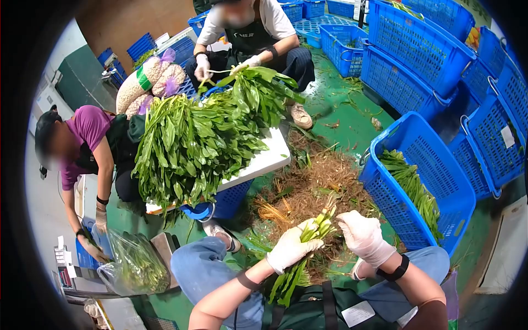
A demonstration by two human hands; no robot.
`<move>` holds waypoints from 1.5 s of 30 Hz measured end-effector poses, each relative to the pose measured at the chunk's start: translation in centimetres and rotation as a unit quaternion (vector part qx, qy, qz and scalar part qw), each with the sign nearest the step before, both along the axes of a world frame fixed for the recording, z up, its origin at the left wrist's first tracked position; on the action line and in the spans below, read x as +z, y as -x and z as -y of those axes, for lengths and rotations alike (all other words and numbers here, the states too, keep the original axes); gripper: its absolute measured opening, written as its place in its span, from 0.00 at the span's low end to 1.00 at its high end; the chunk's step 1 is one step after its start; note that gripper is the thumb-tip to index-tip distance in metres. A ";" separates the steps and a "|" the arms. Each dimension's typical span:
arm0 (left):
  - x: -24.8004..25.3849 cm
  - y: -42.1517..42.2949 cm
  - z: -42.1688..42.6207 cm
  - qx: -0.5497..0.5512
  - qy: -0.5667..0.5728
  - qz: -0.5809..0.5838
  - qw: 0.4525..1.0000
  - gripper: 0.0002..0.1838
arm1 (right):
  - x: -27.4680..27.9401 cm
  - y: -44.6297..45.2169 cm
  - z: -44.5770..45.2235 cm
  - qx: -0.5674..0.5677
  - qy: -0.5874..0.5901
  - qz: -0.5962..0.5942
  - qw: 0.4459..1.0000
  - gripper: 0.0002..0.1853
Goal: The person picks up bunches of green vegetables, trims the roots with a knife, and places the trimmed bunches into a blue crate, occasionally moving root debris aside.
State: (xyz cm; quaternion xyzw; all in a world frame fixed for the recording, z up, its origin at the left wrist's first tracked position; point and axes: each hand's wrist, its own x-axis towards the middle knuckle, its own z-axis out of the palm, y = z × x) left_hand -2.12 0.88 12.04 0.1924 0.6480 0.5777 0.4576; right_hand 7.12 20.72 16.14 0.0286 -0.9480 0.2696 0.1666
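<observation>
My left hand [295, 246], in a white glove, is closed around a bunch of leafy greens [291, 283]. The pale stem ends point up and to the right, and the leaves hang down over my lap. Just right of those stem ends is my gloved right hand [367, 237], its fingers curled together; what they pinch, if anything, is hidden. Below the hands, a heap of brown roots and trimmings [324, 179] covers the floor. A large pile of leafy greens [192, 143] lies ahead on a white board [264, 159].
At my right stands a blue crate [440, 192] holding greens, with stacked blue crates [412, 60] behind it. A co-worker [247, 33] sits opposite, handling stems. Another co-worker [91, 148] leans at the left over a clear plastic bag of greens [135, 264].
</observation>
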 end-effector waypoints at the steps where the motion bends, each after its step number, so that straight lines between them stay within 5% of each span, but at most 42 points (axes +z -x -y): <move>1: -1.5 0.0 0.1 -0.003 -0.001 -0.095 0.995 0.31 | -0.3 0.1 0.1 -0.003 -0.004 0.005 1.000 0.07; 4: -2.0 -0.4 -0.1 0.011 -0.017 -0.111 0.994 0.21 | -0.4 0.0 0.3 -0.006 -0.005 0.002 1.000 0.06; 11: -1.4 -0.7 0.5 -0.023 0.074 -0.123 0.989 0.24 | -4.2 -0.5 -0.8 -0.050 0.061 0.046 0.996 0.07; 12: -1.0 -0.3 0.7 0.015 0.029 -0.131 0.991 0.26 | -7.1 -0.7 -2.3 -0.069 -0.015 0.193 0.979 0.10; 13: -0.6 0.3 0.8 0.055 -0.018 -0.142 0.988 0.28 | -11.7 -2.0 -5.8 0.069 -0.156 0.393 0.904 0.16; 14: -0.2 0.8 1.2 0.054 -0.018 -0.153 0.987 0.28 | -13.9 -3.3 -7.1 0.080 -0.177 0.527 0.827 0.16; 15: 0.0 1.3 1.9 0.073 -0.052 -0.123 0.988 0.28 | -13.1 -3.6 -7.0 0.005 -0.122 0.538 0.834 0.16; 19: 0.6 0.9 1.6 0.111 -0.099 -0.041 0.988 0.28 | -7.6 -0.9 -3.9 -0.110 0.074 0.230 0.964 0.15; 22: 1.9 -0.1 0.6 0.106 -0.124 0.036 0.986 0.23 | -1.7 1.1 -0.6 -0.102 0.424 0.089 0.896 0.13; 24: 2.5 -0.3 0.2 0.056 -0.111 0.157 0.980 0.20 | 1.0 2.1 1.2 -0.053 0.519 0.048 0.852 0.14; 27: 1.4 -0.5 -0.6 0.001 -0.093 0.153 0.984 0.22 | -0.2 3.1 2.3 -0.013 0.366 0.096 0.925 0.16; 31: -0.9 -0.1 -0.7 0.024 -0.176 0.294 0.939 0.29 | -0.2 4.1 3.8 -0.097 0.377 0.076 0.918 0.09; 34: -1.6 -0.7 -1.2 0.103 -0.149 0.241 0.953 0.28 | -1.1 4.1 4.3 -0.072 0.297 0.006 0.952 0.09; 36: -1.5 0.0 -0.8 -0.010 -0.141 0.290 0.946 0.24 | -1.8 3.7 4.5 -0.062 0.317 0.000 0.946 0.09; 38: -1.6 0.3 -0.9 -0.073 -0.138 0.107 0.982 0.21 | -1.4 3.7 4.0 -0.036 0.281 0.021 0.959 0.14; 40: -0.5 0.1 -1.2 -0.083 -0.082 0.124 0.985 0.28 | -1.7 4.0 3.7 -0.017 0.462 -0.001 0.887 0.21; 43: -0.6 -0.2 -2.2 0.127 -0.232 -0.025 0.964 0.50 | -0.8 4.1 4.2 -0.006 0.530 0.013 0.848 0.39; 45: 1.6 0.0 -1.5 0.127 -0.074 -0.135 0.980 0.57 | -0.4 3.6 6.2 0.026 0.584 0.037 0.810 0.43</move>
